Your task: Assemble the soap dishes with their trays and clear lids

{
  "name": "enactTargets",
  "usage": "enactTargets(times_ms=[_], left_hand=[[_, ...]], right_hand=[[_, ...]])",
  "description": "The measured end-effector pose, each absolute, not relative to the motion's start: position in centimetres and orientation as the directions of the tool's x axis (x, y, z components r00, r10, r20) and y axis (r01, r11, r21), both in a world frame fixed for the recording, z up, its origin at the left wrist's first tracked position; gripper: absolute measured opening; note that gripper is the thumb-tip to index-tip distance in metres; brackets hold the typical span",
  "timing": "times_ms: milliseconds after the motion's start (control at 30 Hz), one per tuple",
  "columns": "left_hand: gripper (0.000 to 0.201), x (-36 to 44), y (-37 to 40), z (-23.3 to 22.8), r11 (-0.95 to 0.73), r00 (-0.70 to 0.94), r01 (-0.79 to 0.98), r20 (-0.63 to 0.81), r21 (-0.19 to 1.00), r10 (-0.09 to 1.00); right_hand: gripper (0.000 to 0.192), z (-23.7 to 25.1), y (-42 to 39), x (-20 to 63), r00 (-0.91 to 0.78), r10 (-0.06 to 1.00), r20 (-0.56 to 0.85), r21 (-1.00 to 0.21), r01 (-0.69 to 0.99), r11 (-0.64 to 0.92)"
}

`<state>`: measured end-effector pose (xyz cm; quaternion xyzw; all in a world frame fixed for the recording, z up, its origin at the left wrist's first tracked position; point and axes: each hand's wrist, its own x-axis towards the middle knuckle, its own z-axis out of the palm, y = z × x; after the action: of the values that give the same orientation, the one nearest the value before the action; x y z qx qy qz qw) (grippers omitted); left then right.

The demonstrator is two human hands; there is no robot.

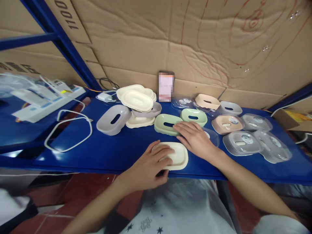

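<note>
My left hand (149, 165) lies over the left end of a cream soap-dish tray (179, 156) at the front edge of the blue table (109, 152), fingers curled on its rim. My right hand (195, 138) rests flat, fingers together, pointing left, touching a pale green soap-dish lid (165, 123) just behind the cream tray. A second green lid (194, 116) sits right of it.
A grey lid (113, 119) and stacked cream trays (136, 97) stand at the left. Peach and clear dish parts (243, 141) spread to the right. A white cable loop (70, 130), a charger (104, 97) and a phone (166, 86) leaning on the cardboard wall are behind.
</note>
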<state>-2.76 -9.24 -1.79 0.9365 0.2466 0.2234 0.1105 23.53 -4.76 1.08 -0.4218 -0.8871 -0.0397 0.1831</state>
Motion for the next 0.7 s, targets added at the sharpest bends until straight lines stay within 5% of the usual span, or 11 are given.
enactTargets(times_ms=[300, 500, 700], left_hand=[[0.044, -2.5, -9.5, -2.3, -0.838, 0.627, 0.5, 0.577, 0.218, 0.523], [0.026, -2.8, -8.8, -2.3, -0.87, 0.726, 0.441, 0.481, 0.221, 0.491], [0.035, -3.1, -8.7, -2.7, -0.891, 0.766, 0.419, 0.459, 0.173, 0.45]], right_hand=[[0.03, 0.2, -11.4, 25.2, -0.532, 0.664, 0.525, -0.246, 0.652, 0.717], [0.037, -2.2, -14.5, 25.9, -0.518, 0.741, 0.429, -0.377, 0.642, 0.667], [0.033, -2.0, -14.0, 25.4, -0.54, 0.729, 0.421, -0.302, 0.674, 0.674]])
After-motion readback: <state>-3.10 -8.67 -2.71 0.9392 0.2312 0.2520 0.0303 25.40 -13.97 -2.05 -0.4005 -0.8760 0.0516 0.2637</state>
